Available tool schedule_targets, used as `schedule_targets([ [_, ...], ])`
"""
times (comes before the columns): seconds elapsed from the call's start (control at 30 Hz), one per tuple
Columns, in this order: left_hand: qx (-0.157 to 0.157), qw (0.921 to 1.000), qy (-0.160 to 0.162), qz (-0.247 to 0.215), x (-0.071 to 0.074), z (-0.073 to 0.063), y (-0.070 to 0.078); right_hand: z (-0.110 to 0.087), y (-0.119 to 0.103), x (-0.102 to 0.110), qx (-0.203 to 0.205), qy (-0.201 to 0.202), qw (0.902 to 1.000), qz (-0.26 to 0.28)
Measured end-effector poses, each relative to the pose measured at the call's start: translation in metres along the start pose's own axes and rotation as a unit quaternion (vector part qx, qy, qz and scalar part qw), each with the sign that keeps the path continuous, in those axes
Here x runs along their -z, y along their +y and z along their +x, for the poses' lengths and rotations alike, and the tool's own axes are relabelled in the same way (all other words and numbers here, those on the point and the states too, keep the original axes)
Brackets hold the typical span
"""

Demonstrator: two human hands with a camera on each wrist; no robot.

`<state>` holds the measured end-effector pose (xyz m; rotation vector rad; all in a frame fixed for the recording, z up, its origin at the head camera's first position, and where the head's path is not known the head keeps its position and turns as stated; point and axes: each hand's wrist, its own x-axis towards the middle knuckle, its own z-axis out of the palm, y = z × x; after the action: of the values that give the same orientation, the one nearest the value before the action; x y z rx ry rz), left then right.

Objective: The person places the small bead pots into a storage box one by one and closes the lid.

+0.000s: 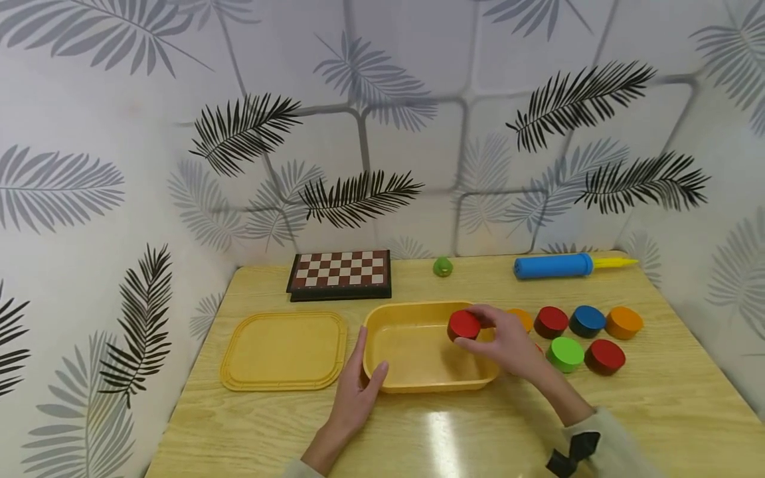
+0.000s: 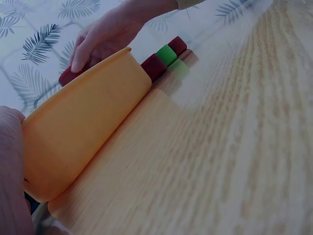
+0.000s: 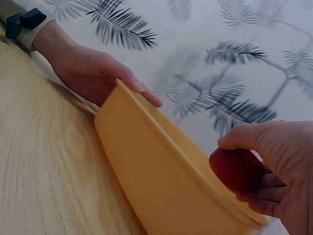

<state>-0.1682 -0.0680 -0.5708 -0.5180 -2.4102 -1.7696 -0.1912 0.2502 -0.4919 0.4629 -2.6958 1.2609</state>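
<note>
A short red cylinder (image 1: 463, 324) is pinched between the thumb and fingers of my right hand (image 1: 508, 342). It is held over the right part of a yellow plastic bin (image 1: 412, 355), and the right wrist view shows the cylinder (image 3: 237, 170) by the rim. My left hand (image 1: 352, 398) grips the bin's near left corner, thumb at the rim and fingers along the outer wall. No other item shows inside the bin. Right of it stand several similar cylinders, among them a green one (image 1: 565, 354), a blue one (image 1: 588, 322) and an orange one (image 1: 624, 322); some are partly hidden behind my right hand.
A flat yellow lid (image 1: 283, 352) lies left of the bin. Along the back are a folded checkered board case (image 1: 340, 273), a small green toy (image 1: 443, 267) and a blue hand pump (image 1: 552, 265) with a yellow nozzle. Patterned wall covering (image 1: 418, 153) rises behind the wooden table (image 1: 239, 438).
</note>
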Motion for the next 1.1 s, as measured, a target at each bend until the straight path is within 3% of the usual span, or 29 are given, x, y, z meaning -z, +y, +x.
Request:
schedule_targets([
  [0.2,0.012,0.9999,0.004,-0.006,0.0,-0.001,-0.003,0.029,-0.008,-0.033,-0.018,-0.095,0.9952,-0.013],
  [0.37,0.019,0.9998,0.005,-0.008,-0.001,-0.003,-0.002,0.046,-0.012,-0.054,-0.01,-0.137,0.9893,-0.05],
  [0.53,0.014,0.9998,0.01,0.009,-0.001,-0.004,-0.002,0.057,-0.016,-0.068,0.014,-0.159,0.9853,-0.062],
  [0.7,0.001,0.9999,0.013,0.011,-0.002,-0.003,-0.003,0.065,-0.02,-0.077,0.01,-0.172,0.9835,-0.055],
  [0.83,-0.001,0.9999,0.008,0.014,-0.001,-0.002,-0.002,0.07,-0.024,-0.084,-0.001,-0.172,0.9837,-0.054],
  [1.1,0.0,0.9992,0.007,0.04,0.0,-0.001,0.001,0.076,-0.03,-0.094,0.027,-0.163,0.9837,-0.07],
])
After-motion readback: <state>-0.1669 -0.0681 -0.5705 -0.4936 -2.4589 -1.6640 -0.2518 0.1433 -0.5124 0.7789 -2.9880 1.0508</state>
